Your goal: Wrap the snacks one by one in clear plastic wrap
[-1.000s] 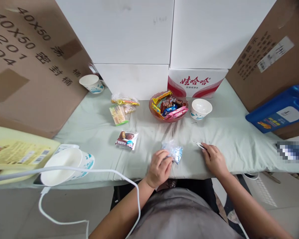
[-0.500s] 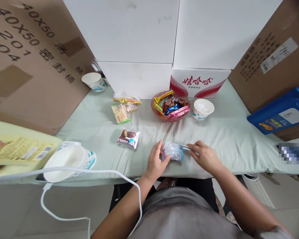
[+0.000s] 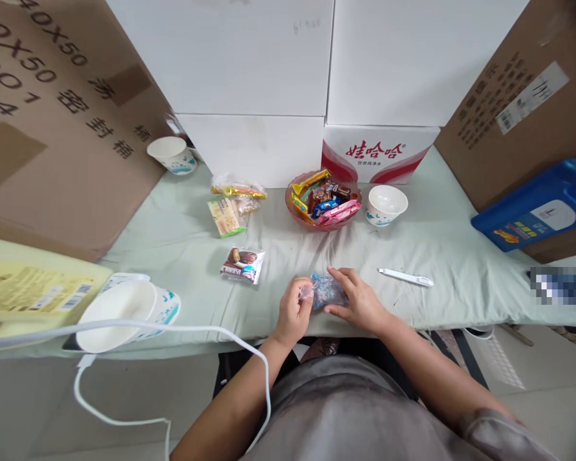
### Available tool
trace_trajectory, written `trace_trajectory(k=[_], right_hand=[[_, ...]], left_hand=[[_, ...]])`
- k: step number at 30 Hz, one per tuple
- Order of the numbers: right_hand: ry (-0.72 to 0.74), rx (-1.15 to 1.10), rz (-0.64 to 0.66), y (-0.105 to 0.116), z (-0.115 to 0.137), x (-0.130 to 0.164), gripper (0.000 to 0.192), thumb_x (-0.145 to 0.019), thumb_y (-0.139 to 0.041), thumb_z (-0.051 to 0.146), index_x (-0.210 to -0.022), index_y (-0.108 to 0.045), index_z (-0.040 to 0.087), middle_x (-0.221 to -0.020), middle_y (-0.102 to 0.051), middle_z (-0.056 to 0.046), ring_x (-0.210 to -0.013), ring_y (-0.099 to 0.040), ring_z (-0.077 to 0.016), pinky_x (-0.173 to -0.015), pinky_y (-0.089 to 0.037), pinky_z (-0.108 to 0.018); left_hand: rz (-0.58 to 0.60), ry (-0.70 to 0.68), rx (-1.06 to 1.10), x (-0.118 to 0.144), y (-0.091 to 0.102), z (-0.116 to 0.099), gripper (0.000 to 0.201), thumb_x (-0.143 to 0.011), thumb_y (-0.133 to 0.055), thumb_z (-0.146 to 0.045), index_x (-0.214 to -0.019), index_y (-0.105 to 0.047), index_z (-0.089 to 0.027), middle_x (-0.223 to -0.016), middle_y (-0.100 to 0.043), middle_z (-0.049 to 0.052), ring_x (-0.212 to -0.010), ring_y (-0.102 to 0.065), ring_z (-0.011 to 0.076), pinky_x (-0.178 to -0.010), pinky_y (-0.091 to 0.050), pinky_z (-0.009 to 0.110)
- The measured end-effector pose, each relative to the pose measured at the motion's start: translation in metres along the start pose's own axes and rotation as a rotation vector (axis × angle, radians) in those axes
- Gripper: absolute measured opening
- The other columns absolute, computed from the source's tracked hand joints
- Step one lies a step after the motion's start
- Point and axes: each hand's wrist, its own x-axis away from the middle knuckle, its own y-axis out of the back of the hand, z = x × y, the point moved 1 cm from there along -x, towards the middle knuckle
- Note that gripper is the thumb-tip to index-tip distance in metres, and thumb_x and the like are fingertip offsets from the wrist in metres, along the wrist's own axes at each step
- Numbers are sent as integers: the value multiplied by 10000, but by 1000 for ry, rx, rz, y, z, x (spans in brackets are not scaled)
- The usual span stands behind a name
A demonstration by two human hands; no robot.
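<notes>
At lower centre of the frame, left hand (image 3: 292, 312) and right hand (image 3: 360, 301) pinch opposite ends of a small crinkled blue-and-clear plastic packet (image 3: 324, 291), long axis left-right.

White pen (image 3: 406, 276) now off right hand (image 3: 360, 301)

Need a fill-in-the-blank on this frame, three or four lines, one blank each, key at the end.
1. Both hands, left hand and right hand, grip one small ____ packet at the table's near edge.
2. The white pen lies on the cloth, touched by ____ hand.
3. The wrapped candies sit in a ____ bowl.
4. The paper cup right of that bowl stands ____.

Missing words: blue; neither; pink; upright
</notes>
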Motion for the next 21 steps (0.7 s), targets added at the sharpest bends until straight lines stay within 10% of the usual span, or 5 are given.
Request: trace_trajectory(k=[3, 13, 17, 21], right_hand=[[-31, -61, -73, 1, -13, -8, 239, -937, -479, 330, -1075, -642, 223, -1026, -617, -85, -908, -641, -204, -823, -538, -371], [-527, -81, -584, 63, -82, 40, 171, -816, -496, 323, -873, -600, 200, -812, -673, -63, -726, -636, -208, -691, -517, -373], [-262, 85, -625, 61, -47, 40, 138, -870, -493, 287, -919, -606, 223, -903, -671, -78, -858, -634, -228, -782, -509, -397], [103, 178, -364, 45, -15, 14, 265, -907, -503, 277, -1154, -573, 213, -1139, -641, -113, -1154, -549, -270, -963, -445, -456]], left_hand=[[-62, 54, 38, 3, 1, 5, 160, -969, -422, -325, -1016, -513, -201, -1014, -616, 79, -975, -615, 184, -875, -510, 345], [-287, 96, -32, 5, 0, 14, 236, -936, -469, -314, -1141, -435, -201, -1162, -532, 118, -1105, -551, 214, -967, -461, 413], [-333, -177, -313, 3, 5, -10, 260, -862, -519, -202, -1114, -454, -196, -1224, -490, 146, -1237, -445, 276, -1026, -382, 507], [-172, -502, -416, 7, 3, -34, 304, -778, -536, -93, -1050, -501, -226, -1065, -608, 72, -1136, -553, 239, -1034, -332, 495]])
